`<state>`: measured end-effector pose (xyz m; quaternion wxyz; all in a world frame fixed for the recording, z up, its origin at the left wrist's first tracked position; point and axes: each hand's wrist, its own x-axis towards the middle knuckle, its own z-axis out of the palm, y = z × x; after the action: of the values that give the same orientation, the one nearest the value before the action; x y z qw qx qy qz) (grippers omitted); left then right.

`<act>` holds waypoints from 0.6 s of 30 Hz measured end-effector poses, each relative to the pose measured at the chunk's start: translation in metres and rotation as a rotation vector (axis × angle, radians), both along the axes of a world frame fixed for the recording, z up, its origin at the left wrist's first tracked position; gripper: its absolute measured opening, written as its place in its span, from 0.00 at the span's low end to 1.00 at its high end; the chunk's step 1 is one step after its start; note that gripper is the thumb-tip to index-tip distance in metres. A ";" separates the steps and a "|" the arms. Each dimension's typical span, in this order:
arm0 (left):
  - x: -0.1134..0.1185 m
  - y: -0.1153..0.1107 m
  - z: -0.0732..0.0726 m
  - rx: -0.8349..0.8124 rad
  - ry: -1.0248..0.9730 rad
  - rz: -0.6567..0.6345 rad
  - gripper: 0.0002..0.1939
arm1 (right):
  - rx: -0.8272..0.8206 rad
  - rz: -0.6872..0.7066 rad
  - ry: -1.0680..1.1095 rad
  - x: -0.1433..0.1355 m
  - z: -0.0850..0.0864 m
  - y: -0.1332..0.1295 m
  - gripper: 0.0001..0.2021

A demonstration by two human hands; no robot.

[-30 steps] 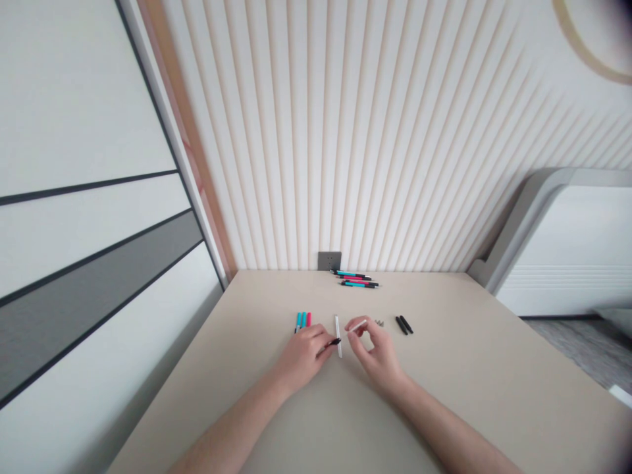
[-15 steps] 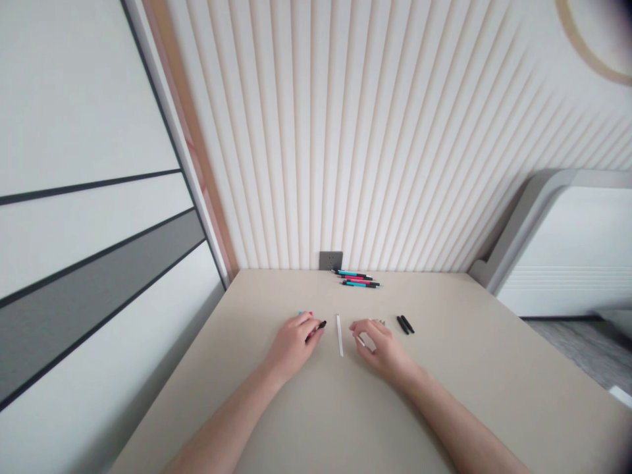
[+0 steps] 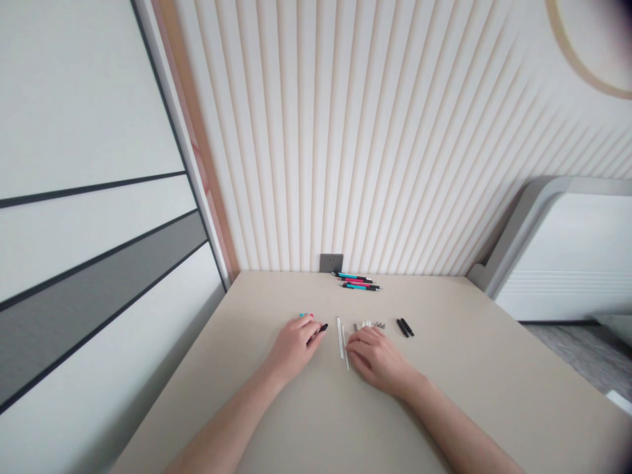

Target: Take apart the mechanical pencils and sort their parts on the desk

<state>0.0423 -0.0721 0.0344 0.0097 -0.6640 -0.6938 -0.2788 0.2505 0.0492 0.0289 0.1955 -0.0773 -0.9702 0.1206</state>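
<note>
My left hand (image 3: 295, 340) is closed around a dark pen part (image 3: 323, 328) whose black end sticks out past the fingertips; the rest is hidden in the fingers. Small blue and pink pieces (image 3: 307, 315) peek out just beyond that hand. My right hand (image 3: 376, 357) is lowered to the table with curled fingers, its tips pinched at a thin white pen refill (image 3: 347, 362). Another white refill-like stick (image 3: 340, 337) lies just left of it, nearly parallel. Right behind my right fingers are small white and grey pen parts (image 3: 366, 324), partly covered.
Two short black pen pieces (image 3: 405, 327) lie side by side to the right. Several blue, pink and black pens (image 3: 356, 281) are grouped at the table's back edge. A dark wall socket (image 3: 331, 263) sits behind them, on the ribbed wall. A white cabinet (image 3: 99, 316) borders the left.
My right hand has come down and slightly left, bringing the thin white refill beside the other stick. The small parts behind it show more now. My left hand keeps its hold.
</note>
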 end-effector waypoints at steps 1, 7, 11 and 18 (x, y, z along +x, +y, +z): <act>0.000 0.000 0.000 0.001 0.003 -0.002 0.09 | -0.003 -0.005 -0.002 0.000 0.000 0.000 0.10; 0.000 0.000 0.001 0.004 0.025 -0.021 0.09 | 0.028 -0.055 -0.001 -0.002 -0.005 0.002 0.11; -0.001 0.000 -0.002 0.023 0.022 -0.032 0.08 | 0.061 -0.073 -0.020 -0.004 -0.006 -0.001 0.12; 0.001 0.001 -0.003 0.044 0.042 -0.027 0.07 | 0.105 -0.101 -0.028 -0.004 -0.011 -0.002 0.14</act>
<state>0.0431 -0.0711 0.0311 0.0351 -0.6788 -0.6780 -0.2800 0.2468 0.0476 0.0179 0.1915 -0.1175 -0.9727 0.0586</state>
